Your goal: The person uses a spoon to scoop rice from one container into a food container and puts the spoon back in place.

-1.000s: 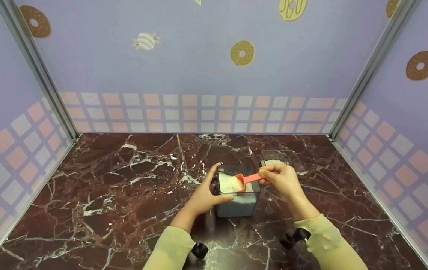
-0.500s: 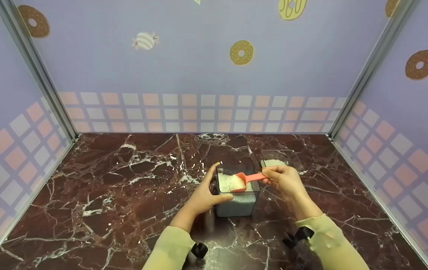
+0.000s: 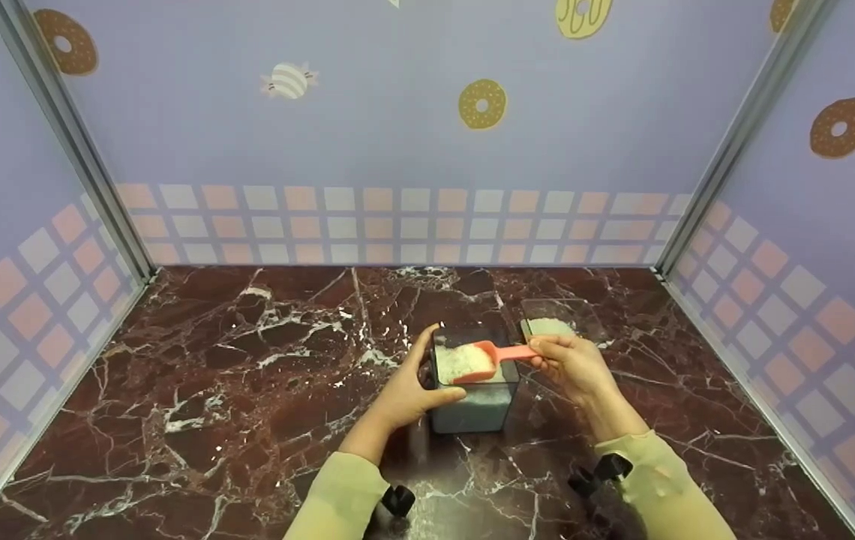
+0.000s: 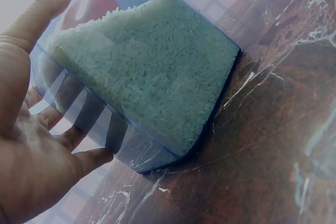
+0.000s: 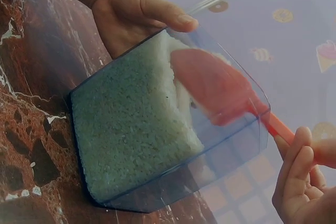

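A clear, dark-tinted square container stands on the marble tabletop, part-filled with white rice. My left hand grips it from the left, thumb on the near side and fingers round the far side. With thumb and fingers, my right hand pinches the handle of a red-orange scoop. The scoop's bowl lies inside the container's rim, loaded with rice, just over the rice surface. Through the clear wall in the right wrist view, the red bowl shows above the rice.
Behind my right hand, a clear shallow container or lid with rice in it is partly hidden. White grains or specks lie on the marble tabletop left of the container. Patterned walls enclose the back and both sides.
My right hand has drawn slightly right, and the scoop has turned from tilted in the rice to nearly level, now visibly filled. My left hand and the container have stayed put.
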